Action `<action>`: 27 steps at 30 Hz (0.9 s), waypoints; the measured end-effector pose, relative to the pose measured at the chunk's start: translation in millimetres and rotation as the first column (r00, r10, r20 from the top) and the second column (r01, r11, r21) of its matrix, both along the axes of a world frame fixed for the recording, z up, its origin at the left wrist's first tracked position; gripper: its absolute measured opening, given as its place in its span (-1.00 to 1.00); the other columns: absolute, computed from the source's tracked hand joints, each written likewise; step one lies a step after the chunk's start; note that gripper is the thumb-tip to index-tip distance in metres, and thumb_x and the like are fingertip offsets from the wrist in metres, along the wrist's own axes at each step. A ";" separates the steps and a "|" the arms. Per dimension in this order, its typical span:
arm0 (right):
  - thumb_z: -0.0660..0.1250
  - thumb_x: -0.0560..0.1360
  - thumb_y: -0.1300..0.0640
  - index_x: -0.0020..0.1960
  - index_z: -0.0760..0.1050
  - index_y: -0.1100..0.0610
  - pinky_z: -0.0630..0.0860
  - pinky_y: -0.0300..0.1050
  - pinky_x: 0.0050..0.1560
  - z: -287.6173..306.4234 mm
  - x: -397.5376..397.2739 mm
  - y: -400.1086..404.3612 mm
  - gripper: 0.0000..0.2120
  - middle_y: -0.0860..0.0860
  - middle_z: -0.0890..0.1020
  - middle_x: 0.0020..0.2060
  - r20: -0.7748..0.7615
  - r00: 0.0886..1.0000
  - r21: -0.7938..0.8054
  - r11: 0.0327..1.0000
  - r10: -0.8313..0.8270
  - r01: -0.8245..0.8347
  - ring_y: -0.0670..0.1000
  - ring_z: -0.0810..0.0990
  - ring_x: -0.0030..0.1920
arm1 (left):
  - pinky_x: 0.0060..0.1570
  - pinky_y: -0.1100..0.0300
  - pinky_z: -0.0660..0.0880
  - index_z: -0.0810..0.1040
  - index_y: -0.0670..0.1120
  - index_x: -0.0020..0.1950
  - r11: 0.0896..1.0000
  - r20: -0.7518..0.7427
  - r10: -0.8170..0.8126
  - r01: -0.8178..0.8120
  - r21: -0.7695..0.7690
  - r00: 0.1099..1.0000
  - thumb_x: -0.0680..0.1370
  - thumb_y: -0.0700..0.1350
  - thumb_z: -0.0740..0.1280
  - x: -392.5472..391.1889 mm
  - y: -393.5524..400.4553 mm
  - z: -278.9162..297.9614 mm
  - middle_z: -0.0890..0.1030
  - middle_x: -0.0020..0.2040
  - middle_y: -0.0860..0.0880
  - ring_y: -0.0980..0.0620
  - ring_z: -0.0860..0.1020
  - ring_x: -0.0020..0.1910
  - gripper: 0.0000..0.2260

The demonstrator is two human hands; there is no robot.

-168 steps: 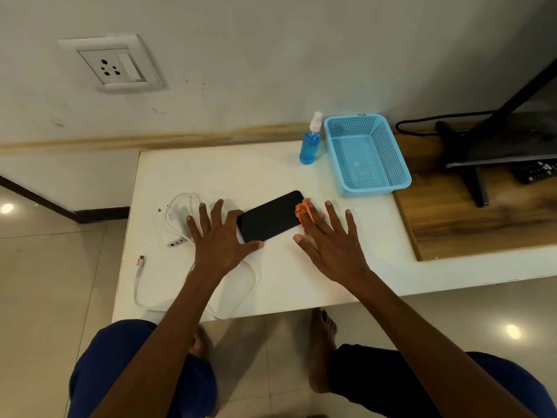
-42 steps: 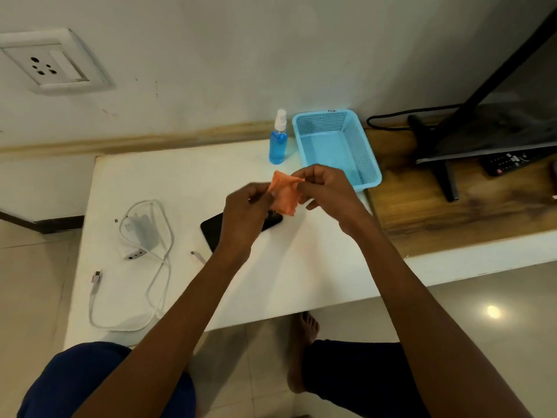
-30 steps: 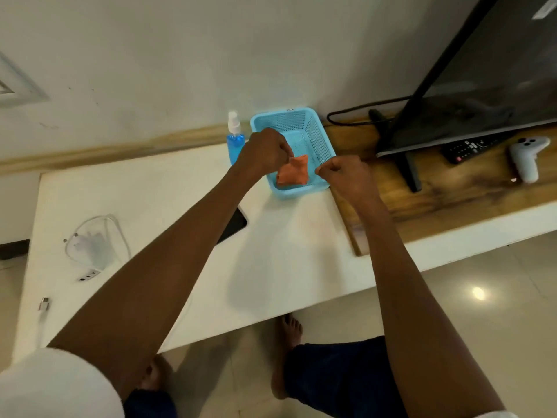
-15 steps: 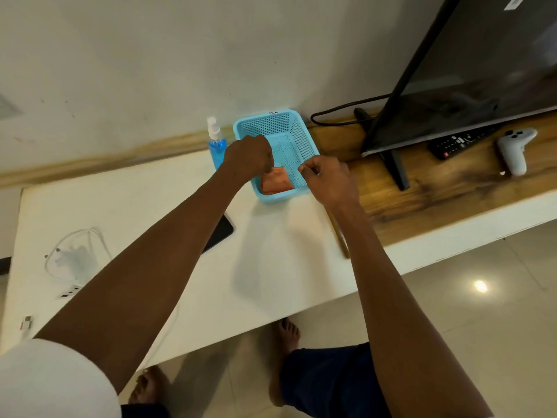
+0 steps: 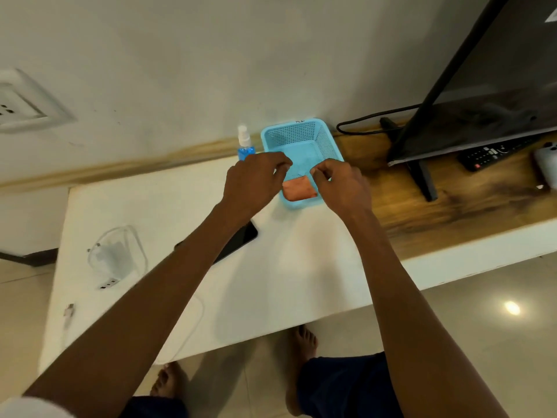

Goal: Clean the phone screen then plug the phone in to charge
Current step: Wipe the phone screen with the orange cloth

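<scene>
Orange cloth (image 5: 299,190) now lies released in blue basket (image 5: 327,137), frame centre; both hands lifted clear just above it. Left hand (image 5: 254,182): fingers loosely curled, holding nothing. Right hand (image 5: 339,185): fingers loosely curled, empty. Phone (image 5: 241,239) flat on white counter (image 5: 271,282), partly hidden under left forearm. Charger with cable (image 5: 113,257) at counter's left. Spray bottle (image 5: 244,143) just left of basket.

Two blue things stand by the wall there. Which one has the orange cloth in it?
The mesh basket; the orange cloth lies inside. The spray bottle beside it is closed.
</scene>
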State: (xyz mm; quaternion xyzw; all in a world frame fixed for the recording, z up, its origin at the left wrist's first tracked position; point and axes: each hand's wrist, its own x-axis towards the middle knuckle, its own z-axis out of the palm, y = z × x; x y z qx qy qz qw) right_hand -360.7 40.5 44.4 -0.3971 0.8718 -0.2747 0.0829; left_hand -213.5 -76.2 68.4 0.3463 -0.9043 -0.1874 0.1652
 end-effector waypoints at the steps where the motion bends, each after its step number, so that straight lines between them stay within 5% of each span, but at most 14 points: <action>1: 0.25 0.59 -0.07 0.06 0.59 -0.04 0.56 -0.05 -0.01 2.6 5.9 -2.9 -0.82 -0.09 0.68 0.09 -0.003 1.000 -0.023 1.000 0.009 -0.009 0.03 0.62 0.10 | -0.21 0.21 0.41 0.60 0.18 0.12 0.998 -0.055 0.040 -0.037 0.042 0.998 0.61 0.11 0.21 21.3 6.3 2.9 0.68 -0.03 0.21 0.17 0.58 -0.22 -0.80; 5: 0.26 0.58 -0.15 -0.02 0.58 -0.08 0.50 -0.14 -0.13 13.2 44.0 -16.3 -0.80 -0.26 0.57 -0.30 0.079 0.975 -0.124 0.972 0.209 -0.198 -0.17 0.57 -0.23 | -0.33 0.30 0.42 0.56 0.16 0.11 0.956 -0.231 0.244 -0.194 0.219 0.942 0.62 0.12 0.20 113.6 18.9 -1.8 0.67 -0.16 0.26 0.20 0.54 -0.42 -0.82; 9: 0.25 0.58 -0.14 0.00 0.60 -0.10 0.38 -0.28 -0.22 15.3 91.9 -29.1 -0.81 -0.25 0.60 -0.26 0.079 0.881 -0.146 0.880 0.466 -0.452 -0.30 0.52 -0.30 | -0.27 0.11 0.57 0.57 0.12 0.10 0.876 -0.264 0.448 -0.360 0.322 0.854 0.63 0.00 0.24 181.7 13.1 -22.2 0.68 -0.17 0.20 0.11 0.60 -0.32 -0.87; 11: 0.24 0.59 -0.13 0.03 0.59 -0.12 0.44 -0.19 -0.17 12.3 109.6 -37.8 -0.82 -0.21 0.64 -0.17 0.085 0.842 -0.060 0.846 0.533 -0.529 -0.22 0.51 -0.28 | -0.27 0.14 0.59 0.57 0.09 0.11 0.856 -0.268 0.490 -0.401 0.325 0.829 0.64 -0.01 0.24 205.7 9.4 -32.3 0.68 -0.18 0.22 0.16 0.61 -0.24 -0.87; 14: 0.24 0.59 -0.10 0.06 0.59 -0.12 0.51 -0.08 -0.02 8.7 122.9 -50.7 -0.83 -0.18 0.66 -0.08 0.112 0.823 0.048 0.824 0.558 -0.565 -0.12 0.57 -0.13 | -0.27 0.41 0.47 0.56 0.11 0.11 0.856 -0.264 0.506 -0.441 0.269 0.822 0.63 0.03 0.23 226.8 4.4 -42.3 0.65 -0.17 0.30 0.23 0.60 -0.18 -0.85; 20: 0.31 0.55 -0.14 0.22 0.52 -0.11 0.42 -0.12 0.02 -11.8 131.3 -70.8 -0.73 -0.16 0.60 0.03 0.160 0.791 0.266 0.746 0.591 -0.611 -0.03 0.53 0.10 | -0.21 0.30 0.47 0.55 0.11 0.11 0.864 -0.210 0.494 -0.450 0.225 0.844 0.63 -0.01 0.24 241.9 -8.5 -45.0 0.67 -0.12 0.18 0.19 0.60 -0.18 -0.88; 27: 0.53 0.28 -0.26 0.55 0.09 -0.09 0.15 0.17 0.46 -33.1 136.9 -74.4 0.00 0.01 0.14 0.55 0.133 0.727 0.585 0.539 0.674 -0.607 0.14 0.14 0.53 | -0.27 0.38 0.34 0.56 0.13 0.12 0.889 -0.093 0.424 -0.395 0.230 0.901 0.63 0.00 0.24 243.4 -7.7 -47.7 0.66 -0.15 0.23 0.25 0.57 -0.18 -0.86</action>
